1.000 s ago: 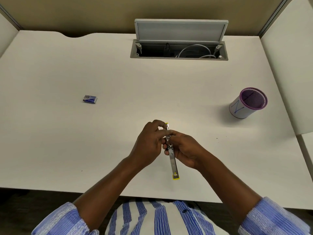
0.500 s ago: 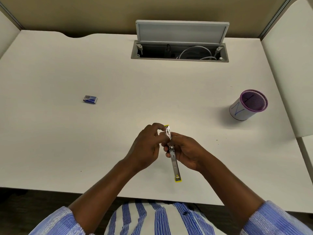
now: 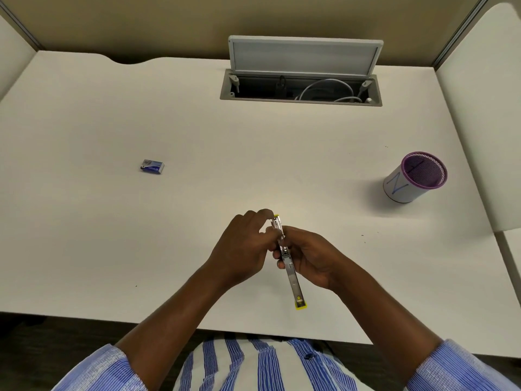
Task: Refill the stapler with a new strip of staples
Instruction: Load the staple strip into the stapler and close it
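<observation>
A slim metal stapler (image 3: 293, 280) with yellow ends is swung open lengthwise above the front of the white desk (image 3: 197, 193). My right hand (image 3: 310, 258) grips its middle from the right. My left hand (image 3: 242, 249) pinches the far half near the yellow tip with fingers and thumb. Whether a staple strip lies between those fingers is hidden. A small blue staple box (image 3: 152, 166) lies shut on the desk far to the left of both hands.
A purple-rimmed mesh pen cup (image 3: 414, 179) stands at the right. An open cable hatch (image 3: 301, 88) with white cables sits at the back of the desk. Partition walls border the desk left, right and behind.
Both hands and the stapler stay in almost the same place. My left fingers have shifted slightly along the far end of the stapler.
</observation>
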